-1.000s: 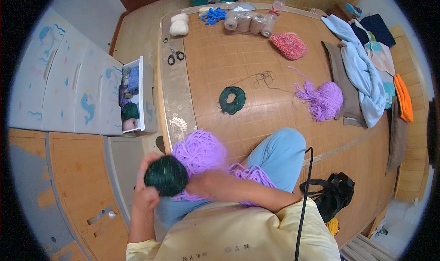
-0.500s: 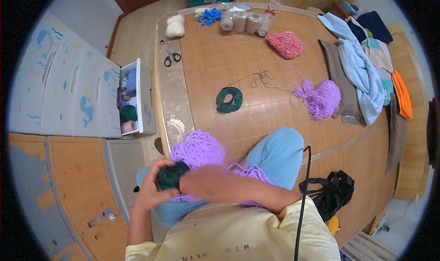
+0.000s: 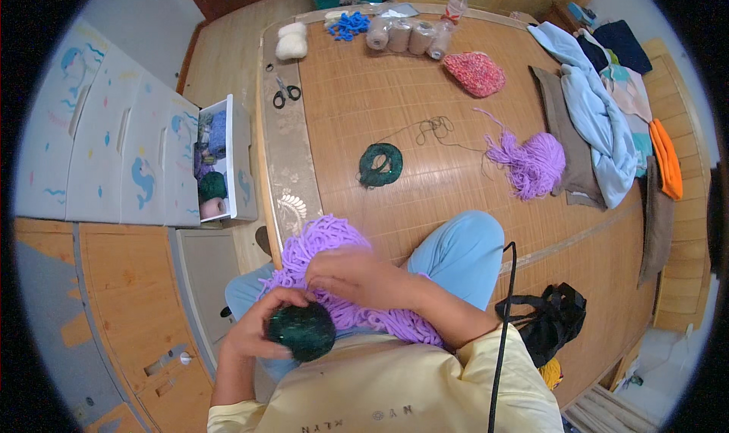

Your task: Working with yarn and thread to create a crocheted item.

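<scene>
My left hand (image 3: 262, 330) is wrapped round a dark green ball of yarn (image 3: 302, 332) above my lap. Just beyond it, my right hand (image 3: 351, 275) is held with its fingers curled together, slightly blurred. Whatever lies between those fingers is hidden, and no strand can be made out there. Under both hands, a heap of thick lilac yarn (image 3: 323, 237) spreads across my lap and legs. A dark green yarn ring (image 3: 380, 165) lies on the mat in front of me, with a thin, tangled strand (image 3: 434, 131) trailing beyond it.
To the right lies more lilac yarn (image 3: 535, 159). Scissors (image 3: 286, 93), a white skein (image 3: 291, 42), wrapped yarn cones (image 3: 410, 36), a bottle (image 3: 457, 7) and a red knitted piece (image 3: 474, 74) lie farther off. An open drawer (image 3: 241, 159) is at left; a black bag (image 3: 550, 319) sits right.
My right hand has moved away from the green ball, up and to the right. The ball has come closer to my body and shows more fully in my left hand.
</scene>
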The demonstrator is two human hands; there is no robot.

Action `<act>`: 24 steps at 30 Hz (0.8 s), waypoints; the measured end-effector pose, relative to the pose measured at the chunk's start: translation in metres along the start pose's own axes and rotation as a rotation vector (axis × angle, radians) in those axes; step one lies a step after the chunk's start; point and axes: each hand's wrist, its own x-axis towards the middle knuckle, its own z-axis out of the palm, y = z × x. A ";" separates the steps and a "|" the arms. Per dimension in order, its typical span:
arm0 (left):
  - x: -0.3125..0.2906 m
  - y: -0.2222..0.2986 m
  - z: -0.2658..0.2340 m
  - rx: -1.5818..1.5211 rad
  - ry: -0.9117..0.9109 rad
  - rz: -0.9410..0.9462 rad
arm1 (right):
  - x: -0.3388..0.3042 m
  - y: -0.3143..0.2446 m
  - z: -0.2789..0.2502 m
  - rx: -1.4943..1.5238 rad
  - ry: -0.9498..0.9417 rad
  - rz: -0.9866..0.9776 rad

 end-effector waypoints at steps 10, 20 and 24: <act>0.005 0.001 0.005 0.336 0.252 -0.073 | -0.001 -0.006 0.005 -0.382 -0.177 -0.054; 0.014 0.001 0.010 0.295 0.363 -0.123 | 0.000 -0.021 0.013 -0.387 -0.257 0.043; 0.000 -0.016 -0.001 -0.118 0.115 0.064 | -0.004 0.026 0.001 -0.326 -0.024 0.044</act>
